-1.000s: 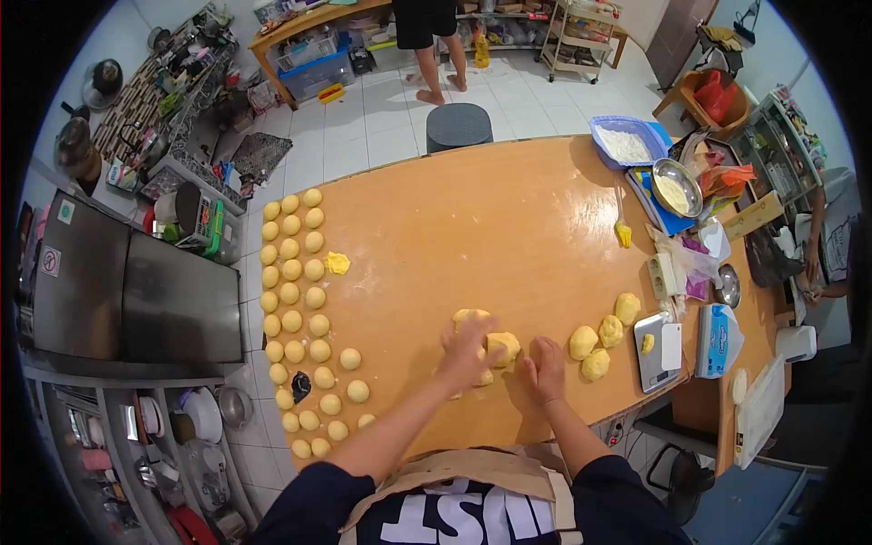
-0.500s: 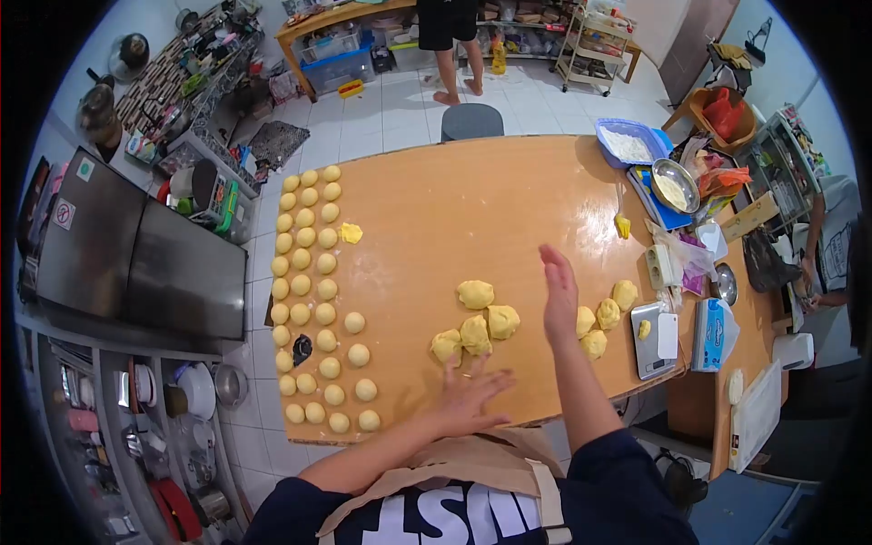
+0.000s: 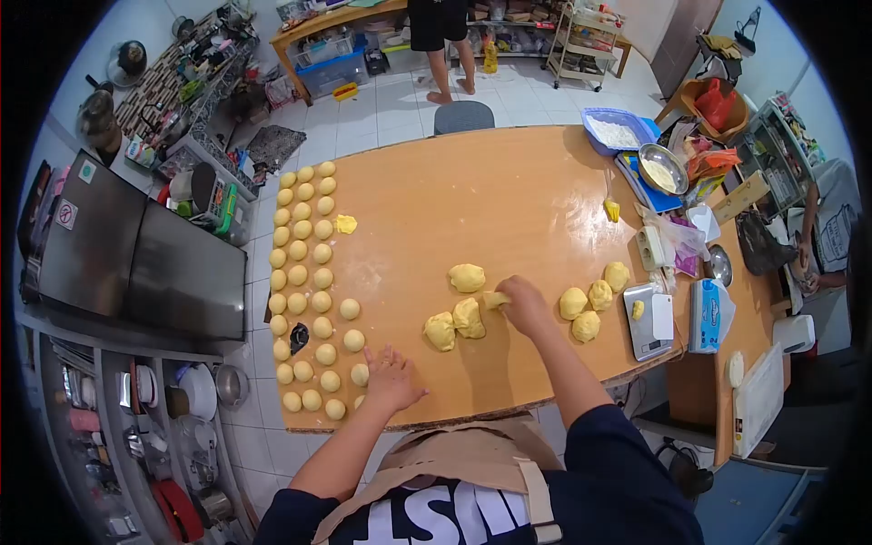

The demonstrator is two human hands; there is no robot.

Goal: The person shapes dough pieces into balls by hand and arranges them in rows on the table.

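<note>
My right hand (image 3: 525, 307) is closed round a yellow dough lump (image 3: 495, 300), much of it hidden under the fingers. Just left of it sit three rough dough lumps: one (image 3: 467, 277) at the back, one (image 3: 469, 318) in the middle and one (image 3: 440, 331) nearer me. My left hand (image 3: 391, 383) lies with fingers spread on the wooden table (image 3: 409, 218), holding nothing. Its fingertips are beside a smooth dough ball (image 3: 360, 374) and partly cover the view of another below. Rows of round dough balls (image 3: 322, 277) line the table's left side.
More rough lumps (image 3: 586, 325) lie right of my right arm, beside a scale (image 3: 647, 322) bearing a small dough piece. A blue tissue pack (image 3: 707, 313), a metal bowl (image 3: 663, 170) and a purple tub (image 3: 619, 132) stand further right. Two other people are partly visible.
My right hand has come down and left onto the rightmost lump of the cluster and closed on it. My left hand has moved left from the cluster to the ball rows.
</note>
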